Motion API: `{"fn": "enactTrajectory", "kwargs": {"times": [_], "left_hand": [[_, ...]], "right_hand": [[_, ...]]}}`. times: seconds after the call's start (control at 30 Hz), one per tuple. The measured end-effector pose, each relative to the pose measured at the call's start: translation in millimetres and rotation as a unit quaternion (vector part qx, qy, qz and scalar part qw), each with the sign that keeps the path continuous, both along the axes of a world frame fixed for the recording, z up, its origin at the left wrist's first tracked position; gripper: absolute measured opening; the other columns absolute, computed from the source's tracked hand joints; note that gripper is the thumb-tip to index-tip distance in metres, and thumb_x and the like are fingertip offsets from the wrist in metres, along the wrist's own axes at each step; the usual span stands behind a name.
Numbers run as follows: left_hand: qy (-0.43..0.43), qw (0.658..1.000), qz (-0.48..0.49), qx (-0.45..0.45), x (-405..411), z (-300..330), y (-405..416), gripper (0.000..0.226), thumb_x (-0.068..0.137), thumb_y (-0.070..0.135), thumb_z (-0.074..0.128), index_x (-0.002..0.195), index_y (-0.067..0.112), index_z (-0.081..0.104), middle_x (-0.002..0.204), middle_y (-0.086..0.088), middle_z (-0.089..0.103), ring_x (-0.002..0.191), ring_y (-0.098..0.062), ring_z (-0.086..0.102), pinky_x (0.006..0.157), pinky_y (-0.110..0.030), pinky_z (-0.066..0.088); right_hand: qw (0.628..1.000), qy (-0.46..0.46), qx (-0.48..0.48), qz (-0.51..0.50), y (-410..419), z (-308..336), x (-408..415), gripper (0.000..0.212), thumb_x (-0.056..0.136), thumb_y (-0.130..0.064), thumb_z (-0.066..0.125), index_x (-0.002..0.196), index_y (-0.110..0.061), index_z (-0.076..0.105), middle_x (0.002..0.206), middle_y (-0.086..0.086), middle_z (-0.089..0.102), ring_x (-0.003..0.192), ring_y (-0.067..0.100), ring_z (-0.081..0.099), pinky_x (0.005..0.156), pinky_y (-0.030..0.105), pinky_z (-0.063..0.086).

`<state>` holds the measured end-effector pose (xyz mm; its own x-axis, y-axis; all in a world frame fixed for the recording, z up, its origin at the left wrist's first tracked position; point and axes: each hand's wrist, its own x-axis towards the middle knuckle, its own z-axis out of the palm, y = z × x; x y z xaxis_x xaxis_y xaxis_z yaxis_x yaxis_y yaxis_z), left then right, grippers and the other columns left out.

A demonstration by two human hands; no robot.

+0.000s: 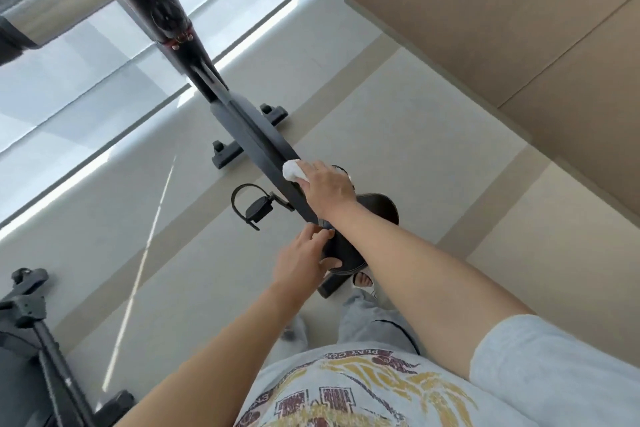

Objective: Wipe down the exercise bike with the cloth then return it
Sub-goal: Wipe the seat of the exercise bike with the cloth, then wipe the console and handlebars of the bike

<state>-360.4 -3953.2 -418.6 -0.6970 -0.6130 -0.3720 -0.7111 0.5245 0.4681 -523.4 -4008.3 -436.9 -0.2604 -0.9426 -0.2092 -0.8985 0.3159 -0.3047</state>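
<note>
Your right hand [327,189] presses the white cloth [293,170] onto the exercise bike [263,139] frame, fingers curled over it. Your left hand [300,258] steadies the saddle [346,246], fingers spread. You seem mid-wipe; handlebars, pedals and returning the cloth probably remain.

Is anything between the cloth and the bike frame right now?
Nothing visible. The right hand presses the white cloth straight onto the dark bike frame. The left hand rests on the seat, clear of the cloth.
</note>
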Motion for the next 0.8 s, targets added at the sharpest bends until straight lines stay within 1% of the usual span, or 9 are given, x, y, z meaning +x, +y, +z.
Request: {"fn": "enactTrajectory", "kwargs": {"times": [0.07,0.13,0.23,0.3,0.37,0.5,0.6,0.67,0.8], "left_hand": [[-0.005,0.999,-0.046,-0.015,14,-2,-9,0.035,0.1,0.034,0.069,0.133,0.026,0.063,0.124,0.002,0.059,0.104,-0.028,0.066,0.071,-0.038,0.05],[-0.016,0.997,-0.076,-0.025,38,-4,-21,0.022,0.103,0.034,0.064,0.125,0.029,0.068,0.129,0.007,0.059,0.105,-0.026,0.068,0.072,-0.036,0.051],[-0.001,0.997,-0.074,-0.006,85,-3,-44,0.025,0.104,0.033,0.064,0.128,0.031,0.069,0.14,0.01,0.058,0.111,-0.02,0.068,0.082,-0.033,0.053],[0.017,0.998,-0.055,0.003,114,3,-59,0.025,0.104,0.03,0.064,0.129,0.03,0.069,0.14,0.009,0.058,0.109,-0.019,0.069,0.088,-0.035,0.056],[0.037,0.999,-0.039,0.003,139,16,-75,0.024,0.104,0.028,0.064,0.127,0.028,0.07,0.14,0.009,0.059,0.104,-0.017,0.07,0.09,-0.036,0.057],[0.096,0.995,0.013,-0.011,173,47,-104,0.021,0.103,0.024,0.065,0.122,0.027,0.073,0.13,0.009,0.063,0.1,-0.015,0.07,0.082,-0.028,0.05],[0.145,0.988,0.052,-0.021,186,76,-124,0.018,0.104,0.028,0.064,0.119,0.029,0.074,0.126,0.013,0.063,0.092,-0.006,0.068,0.078,-0.024,0.05],[0.175,0.981,0.073,-0.039,193,98,-138,0.018,0.103,0.029,0.065,0.118,0.032,0.074,0.125,0.016,0.062,0.089,0.001,0.065,0.078,-0.025,0.054],[0.224,0.965,0.109,-0.079,201,140,-170,0.019,0.101,0.027,0.065,0.116,0.036,0.073,0.127,0.018,0.062,0.092,-0.002,0.065,0.083,-0.03,0.056]], "right_hand": [[0.999,0.039,-0.009,-0.009,30,6,9,0.054,0.11,-0.041,0.043,0.162,-0.027,0.033,0.143,0.007,0.056,0.117,0.03,0.06,0.094,0.045,0.048],[0.998,0.067,-0.01,-0.014,62,14,22,0.061,0.109,-0.039,0.046,0.166,-0.028,0.026,0.159,0.007,0.043,0.129,0.029,0.053,0.103,0.045,0.043],[0.996,0.079,0.014,-0.048,101,24,45,0.063,0.108,-0.032,0.046,0.167,-0.029,0.023,0.171,0.006,0.025,0.152,0.032,0.032,0.119,0.047,0.031],[0.994,0.074,0.033,-0.071,120,29,66,0.062,0.107,-0.026,0.047,0.166,-0.031,0.027,0.173,0.003,0.023,0.157,0.031,0.023,0.122,0.047,0.025],[0.992,0.07,0.049,-0.09,132,34,88,0.059,0.107,-0.025,0.047,0.164,-0.032,0.033,0.172,0.002,0.024,0.157,0.028,0.022,0.122,0.044,0.023],[0.984,0.094,0.069,-0.133,126,49,111,0.056,0.107,-0.019,0.045,0.16,-0.036,0.037,0.169,-0.005,0.024,0.152,0.022,0.027,0.12,0.036,0.024],[0.981,0.072,0.077,-0.161,109,66,114,0.047,0.106,-0.013,0.047,0.15,-0.029,0.053,0.16,-0.003,0.037,0.139,0.024,0.038,0.113,0.034,0.032],[0.98,0.042,0.074,-0.179,96,79,117,0.048,0.103,-0.006,0.047,0.147,-0.022,0.057,0.155,0.001,0.043,0.135,0.028,0.042,0.108,0.037,0.037],[0.981,-0.029,-0.009,-0.192,57,101,132,0.048,0.101,0.005,0.045,0.143,-0.01,0.061,0.144,0.011,0.049,0.125,0.033,0.043,0.107,0.042,0.041]]}}
